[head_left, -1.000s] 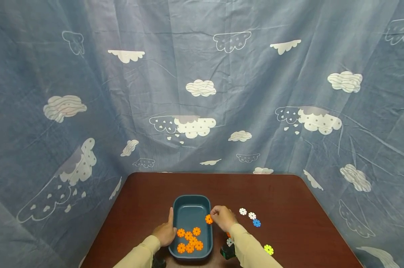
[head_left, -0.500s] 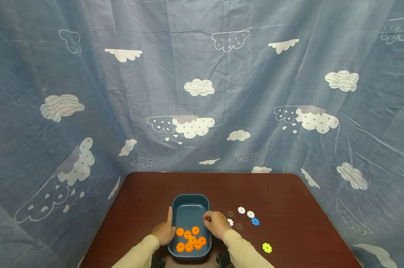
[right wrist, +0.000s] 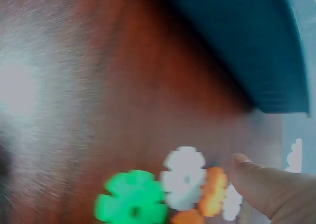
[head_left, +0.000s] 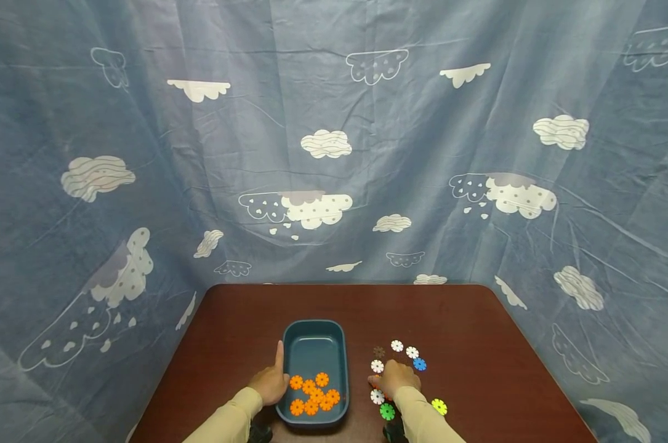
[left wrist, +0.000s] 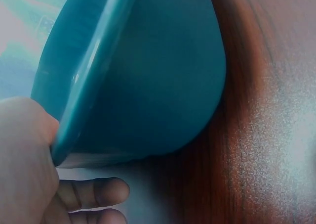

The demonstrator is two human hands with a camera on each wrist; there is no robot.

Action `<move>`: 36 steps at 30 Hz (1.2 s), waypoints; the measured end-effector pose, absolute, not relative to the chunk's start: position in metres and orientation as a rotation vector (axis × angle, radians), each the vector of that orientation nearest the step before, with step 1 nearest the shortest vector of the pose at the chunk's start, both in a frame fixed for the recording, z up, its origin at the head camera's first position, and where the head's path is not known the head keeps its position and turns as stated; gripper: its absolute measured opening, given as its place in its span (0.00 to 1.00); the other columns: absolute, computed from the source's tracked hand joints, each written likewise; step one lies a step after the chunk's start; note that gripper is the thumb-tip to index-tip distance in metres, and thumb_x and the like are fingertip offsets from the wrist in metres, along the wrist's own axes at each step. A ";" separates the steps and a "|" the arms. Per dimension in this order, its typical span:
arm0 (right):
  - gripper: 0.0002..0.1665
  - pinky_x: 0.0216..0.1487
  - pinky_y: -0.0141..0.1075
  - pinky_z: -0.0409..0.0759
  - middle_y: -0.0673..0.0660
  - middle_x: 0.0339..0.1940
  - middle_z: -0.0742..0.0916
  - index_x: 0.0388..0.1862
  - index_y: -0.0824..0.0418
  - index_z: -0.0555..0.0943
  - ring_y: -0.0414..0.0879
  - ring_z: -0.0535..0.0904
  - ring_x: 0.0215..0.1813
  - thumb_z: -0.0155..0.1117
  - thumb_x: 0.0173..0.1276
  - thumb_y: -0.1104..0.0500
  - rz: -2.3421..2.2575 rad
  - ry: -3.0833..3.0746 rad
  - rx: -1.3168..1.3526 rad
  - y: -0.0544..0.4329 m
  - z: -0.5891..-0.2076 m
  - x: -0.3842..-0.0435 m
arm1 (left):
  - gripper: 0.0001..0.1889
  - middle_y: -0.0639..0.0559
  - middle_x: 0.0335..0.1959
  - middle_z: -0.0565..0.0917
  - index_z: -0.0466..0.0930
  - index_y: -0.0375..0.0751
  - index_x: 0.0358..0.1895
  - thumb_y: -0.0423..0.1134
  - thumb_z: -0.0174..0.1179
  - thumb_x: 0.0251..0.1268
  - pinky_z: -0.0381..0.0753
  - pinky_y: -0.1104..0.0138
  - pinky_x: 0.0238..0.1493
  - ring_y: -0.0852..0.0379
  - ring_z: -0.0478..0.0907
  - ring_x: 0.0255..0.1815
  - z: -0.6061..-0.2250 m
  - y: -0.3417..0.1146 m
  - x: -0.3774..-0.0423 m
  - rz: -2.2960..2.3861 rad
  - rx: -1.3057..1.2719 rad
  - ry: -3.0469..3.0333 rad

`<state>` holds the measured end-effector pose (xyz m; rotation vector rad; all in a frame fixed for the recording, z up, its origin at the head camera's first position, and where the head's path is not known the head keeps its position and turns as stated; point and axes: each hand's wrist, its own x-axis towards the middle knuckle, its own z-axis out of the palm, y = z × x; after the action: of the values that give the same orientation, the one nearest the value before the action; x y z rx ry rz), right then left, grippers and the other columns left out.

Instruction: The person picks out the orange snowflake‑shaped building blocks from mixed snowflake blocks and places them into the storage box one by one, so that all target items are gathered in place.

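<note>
A dark teal plastic tub [head_left: 345,354] stands on the table, with several orange flower-shaped discs [head_left: 316,395] lying in its near half. My left hand [head_left: 270,384] holds the tub's left rim, its index finger straight along the side; in the left wrist view two fingertips [left wrist: 112,192] hang clear of the wall. Right of the tub, my right hand [head_left: 399,378] is over a group of discs, its straight thumb [right wrist: 252,177] beside an orange disc [right wrist: 213,192]. White discs [right wrist: 183,178] and a green disc [right wrist: 131,199] lie close by. The right hand's other fingers are mostly hidden.
Beyond the right hand lie more white discs [head_left: 397,346], a blue disc [head_left: 419,364] and a brown disc [head_left: 378,351]. A yellow disc [head_left: 439,407] lies near the right sleeve. A cloud-print curtain [head_left: 334,184] hangs behind the dark red-brown table [head_left: 245,320].
My right hand put an orange disc into the tub and let it go, then moved right to the discs on the table. My left hand stays at the tub's rim.
</note>
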<state>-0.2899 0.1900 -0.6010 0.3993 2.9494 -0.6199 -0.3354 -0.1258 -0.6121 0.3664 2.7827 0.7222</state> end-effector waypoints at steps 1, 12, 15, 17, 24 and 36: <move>0.23 0.38 0.55 0.79 0.60 0.33 0.89 0.25 0.59 0.83 0.60 0.84 0.36 0.77 0.56 0.41 -0.605 2.952 0.407 0.190 -0.604 -0.289 | 0.47 0.38 0.35 0.86 0.36 0.35 0.82 0.39 0.58 0.70 0.80 0.48 0.39 0.49 0.80 0.27 -0.612 -0.126 -0.336 0.720 0.363 2.782; 0.15 0.42 0.57 0.79 0.60 0.36 0.89 0.27 0.59 0.84 0.65 0.82 0.45 0.77 0.57 0.50 -0.692 2.905 0.484 0.188 -0.608 -0.289 | 0.46 0.42 0.28 0.83 0.36 0.35 0.82 0.38 0.57 0.69 0.78 0.50 0.35 0.50 0.76 0.24 -0.611 -0.124 -0.336 0.728 0.375 2.779; 0.15 0.42 0.57 0.78 0.61 0.36 0.87 0.30 0.63 0.82 0.66 0.81 0.46 0.77 0.55 0.55 -0.754 2.897 0.484 0.188 -0.607 -0.289 | 0.46 0.44 0.25 0.81 0.36 0.35 0.82 0.38 0.57 0.69 0.76 0.51 0.33 0.50 0.75 0.23 -0.612 -0.124 -0.336 0.735 0.376 2.778; 0.15 0.41 0.53 0.78 0.61 0.32 0.86 0.30 0.64 0.79 0.63 0.81 0.42 0.76 0.53 0.57 -0.813 2.930 0.449 0.188 -0.609 -0.289 | 0.46 0.43 0.27 0.83 0.37 0.34 0.81 0.38 0.57 0.68 0.77 0.51 0.34 0.50 0.76 0.23 -0.614 -0.124 -0.337 0.733 0.391 2.796; 0.12 0.28 0.37 0.70 0.54 0.23 0.77 0.26 0.61 0.72 0.47 0.72 0.25 0.68 0.60 0.65 -1.194 2.944 0.330 0.201 -0.611 -0.291 | 0.47 0.37 0.34 0.86 0.39 0.32 0.81 0.38 0.57 0.65 0.80 0.47 0.40 0.47 0.81 0.28 -0.620 -0.126 -0.338 0.745 0.415 2.832; 0.05 0.30 0.38 0.73 0.54 0.24 0.81 0.35 0.65 0.80 0.45 0.76 0.27 0.59 0.71 0.65 -1.350 2.920 0.411 0.217 -0.577 -0.309 | 0.47 0.37 0.36 0.87 0.38 0.32 0.81 0.38 0.57 0.67 0.80 0.46 0.41 0.46 0.82 0.30 -0.614 -0.127 -0.336 0.734 0.397 2.790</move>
<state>-0.3091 0.2169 -0.5772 0.4111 2.9195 -1.3503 -0.3358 -0.1265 -0.6135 0.3968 2.7898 0.7342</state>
